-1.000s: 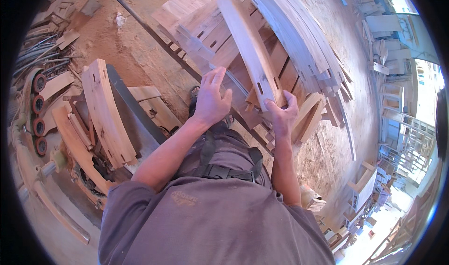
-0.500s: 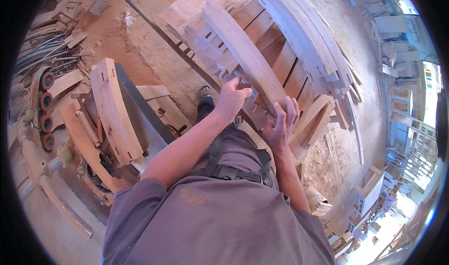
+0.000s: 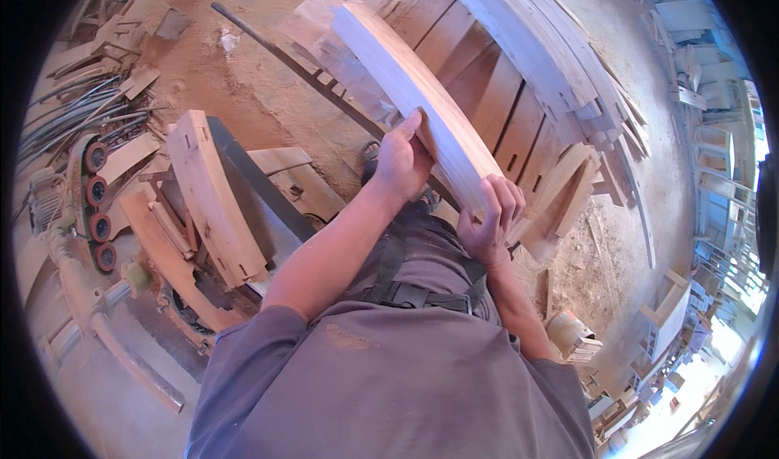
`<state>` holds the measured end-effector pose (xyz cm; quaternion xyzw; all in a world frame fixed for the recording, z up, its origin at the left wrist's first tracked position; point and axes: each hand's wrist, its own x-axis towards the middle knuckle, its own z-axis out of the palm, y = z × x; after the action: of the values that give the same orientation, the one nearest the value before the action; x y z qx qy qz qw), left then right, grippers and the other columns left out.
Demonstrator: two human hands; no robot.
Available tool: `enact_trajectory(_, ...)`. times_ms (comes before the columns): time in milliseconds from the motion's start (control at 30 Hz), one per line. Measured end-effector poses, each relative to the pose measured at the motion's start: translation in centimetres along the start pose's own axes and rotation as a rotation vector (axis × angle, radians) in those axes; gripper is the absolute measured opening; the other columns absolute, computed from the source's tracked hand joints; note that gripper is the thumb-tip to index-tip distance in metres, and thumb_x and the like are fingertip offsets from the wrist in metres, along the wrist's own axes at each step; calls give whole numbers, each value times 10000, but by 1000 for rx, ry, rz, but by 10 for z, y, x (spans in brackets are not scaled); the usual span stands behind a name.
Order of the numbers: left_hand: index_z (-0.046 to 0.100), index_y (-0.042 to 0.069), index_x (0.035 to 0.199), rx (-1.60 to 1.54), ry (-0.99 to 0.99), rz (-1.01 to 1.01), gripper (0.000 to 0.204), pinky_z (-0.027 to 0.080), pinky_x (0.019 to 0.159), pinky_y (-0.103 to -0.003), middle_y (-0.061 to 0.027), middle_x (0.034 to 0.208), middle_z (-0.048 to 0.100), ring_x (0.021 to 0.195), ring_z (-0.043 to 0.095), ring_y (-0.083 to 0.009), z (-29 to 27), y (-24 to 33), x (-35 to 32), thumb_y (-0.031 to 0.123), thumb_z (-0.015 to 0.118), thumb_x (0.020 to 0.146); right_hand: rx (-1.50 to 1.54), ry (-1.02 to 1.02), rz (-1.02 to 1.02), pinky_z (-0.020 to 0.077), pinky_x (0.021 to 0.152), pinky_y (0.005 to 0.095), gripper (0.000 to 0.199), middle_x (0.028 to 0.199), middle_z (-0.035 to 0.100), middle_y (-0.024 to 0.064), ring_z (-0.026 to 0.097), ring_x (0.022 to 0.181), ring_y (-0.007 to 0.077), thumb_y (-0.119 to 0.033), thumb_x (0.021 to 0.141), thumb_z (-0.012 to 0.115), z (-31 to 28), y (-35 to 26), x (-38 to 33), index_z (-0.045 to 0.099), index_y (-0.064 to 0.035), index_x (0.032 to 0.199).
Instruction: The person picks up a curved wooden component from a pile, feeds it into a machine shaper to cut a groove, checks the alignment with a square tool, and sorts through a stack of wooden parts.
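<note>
A long, slightly curved wooden plank slants away from me, its near end by my waist. My left hand grips its left edge about midway along, thumb on the upper face and fingers hidden beneath. Around the near end close the fingers of my right hand. Behind it lies a stack of slotted wooden boards, with several flat wooden slats next to it. Pale wooden pieces show just left of the held plank.
At my left, a mortised wooden beam leans beside a dark machine edge. A belt machine with red-rimmed rollers stands farther left. Metal rods lie beyond it. A long dark bar crosses ahead. Sawdust covers floor on the right.
The plank has tilted and come up, showing more of its pale side face. My left hand has gone from pointing fingers beside the plank to gripping its edge.
</note>
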<state>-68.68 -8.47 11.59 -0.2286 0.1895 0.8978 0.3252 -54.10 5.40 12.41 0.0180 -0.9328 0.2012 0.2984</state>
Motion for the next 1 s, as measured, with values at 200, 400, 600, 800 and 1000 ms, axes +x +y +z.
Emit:
enact_trajectory(200, 557, 95, 1415, -79, 34, 24, 502, 423, 1133, -494, -106, 1381, 636, 1284, 589, -289, -10, 1, 3, 456, 384, 1112, 89, -96, -73, 426, 1074, 518, 707, 1345, 582, 129, 548, 1237, 351, 4, 701, 737, -1, -6, -5, 553, -86, 1378)
enact_trajectory(400, 594, 71, 1365, -176, -69, 19, 536, 455, 1086, -554, -204, 1301, 659, 1210, 616, -403, -16, 1, 3, 480, 364, 1105, 148, -168, -14, 373, 1142, 568, 792, 1446, 496, 210, 473, 1332, 439, -153, 706, 817, -8, -13, 0, 490, -60, 1421)
enact_trajectory(600, 607, 38, 1342, -248, -90, -29, 616, 462, 1081, -584, -281, 1255, 658, 1199, 616, -463, -13, 1, 0, 552, 411, 1065, 336, -178, 276, 403, 1130, 539, 922, 1453, 493, 269, 491, 1331, 458, -102, 698, 823, -9, -14, 1, 384, 10, 1501)
enact_trajectory(800, 583, 8, 1385, -222, -109, -30, 671, 444, 1109, -594, -313, 1313, 631, 1233, 598, -485, -24, 0, 7, 571, 439, 1049, 363, -237, 355, 465, 1080, 480, 978, 1402, 567, 258, 577, 1264, 427, -57, 724, 842, -9, -13, 0, 326, 33, 1549)
enact_trajectory(1000, 546, 53, 1430, -161, -66, -25, 609, 411, 1141, -569, -267, 1367, 609, 1289, 567, -433, -14, -1, 5, 533, 438, 1070, 448, -201, 492, 497, 1052, 442, 961, 1380, 596, 234, 611, 1253, 370, -20, 743, 840, -9, -10, 0, 331, 34, 1556)
